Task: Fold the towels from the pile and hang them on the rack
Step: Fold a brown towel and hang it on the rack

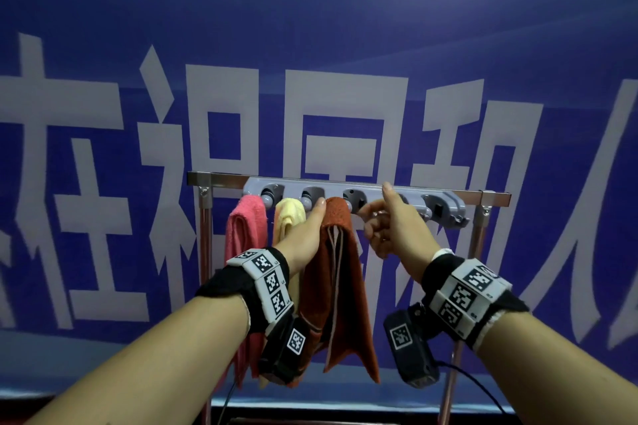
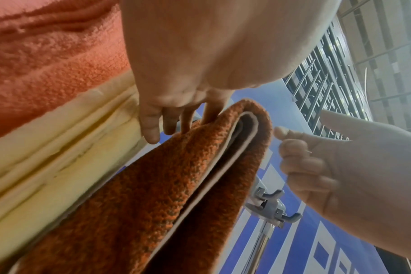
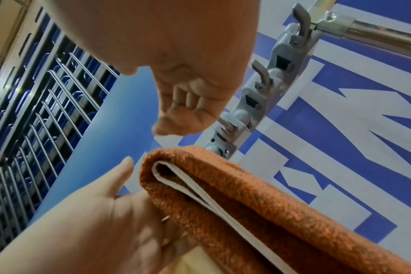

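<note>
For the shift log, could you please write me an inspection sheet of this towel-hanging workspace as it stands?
Surface: nothing seen.
Job's things: pink towel, yellow towel and orange towel hang folded side by side from the grey hook bar on the metal rack; the hooks to their right are bare.
Clutter: nothing seen.
Grips: left grip lays straight fingers on the orange towel's left side; right grip, fingers curled, holds nothing beside its fold.
Cables: black cables hang from the wrist cameras.
Surroundings: blue banner with white characters behind the rack.
</note>
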A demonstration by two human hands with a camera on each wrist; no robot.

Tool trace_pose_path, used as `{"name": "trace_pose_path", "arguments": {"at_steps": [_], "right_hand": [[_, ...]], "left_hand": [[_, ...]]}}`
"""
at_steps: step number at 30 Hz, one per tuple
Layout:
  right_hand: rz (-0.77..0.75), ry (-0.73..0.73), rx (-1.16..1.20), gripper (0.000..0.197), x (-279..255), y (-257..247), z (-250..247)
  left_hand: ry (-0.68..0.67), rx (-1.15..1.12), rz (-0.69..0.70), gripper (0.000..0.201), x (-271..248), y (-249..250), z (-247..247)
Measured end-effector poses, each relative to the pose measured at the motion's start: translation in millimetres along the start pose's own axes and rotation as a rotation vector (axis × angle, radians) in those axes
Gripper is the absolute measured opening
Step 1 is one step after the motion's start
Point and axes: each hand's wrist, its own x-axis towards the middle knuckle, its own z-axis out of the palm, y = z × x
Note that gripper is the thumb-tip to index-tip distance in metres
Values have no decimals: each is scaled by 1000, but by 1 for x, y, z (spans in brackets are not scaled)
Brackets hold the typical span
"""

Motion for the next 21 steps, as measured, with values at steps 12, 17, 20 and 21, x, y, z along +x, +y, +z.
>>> {"name": "trace_pose_path", "arguments": {"at_steps": [12, 17, 20, 21], "right_hand": [[132, -288, -5, 44, 10, 28, 20], [146, -297, 57, 55, 22, 33, 20], [132, -304, 92, 64, 22, 42, 24], [128, -298, 103, 67, 21, 47, 25]], "left_hand": [[-180, -253, 137, 57, 0, -15, 10], [-194, -276, 154, 60, 7, -19, 8], [-210, -343, 148, 66, 3, -29, 10], [-222, -360, 137, 64, -1, -35, 13]]}}
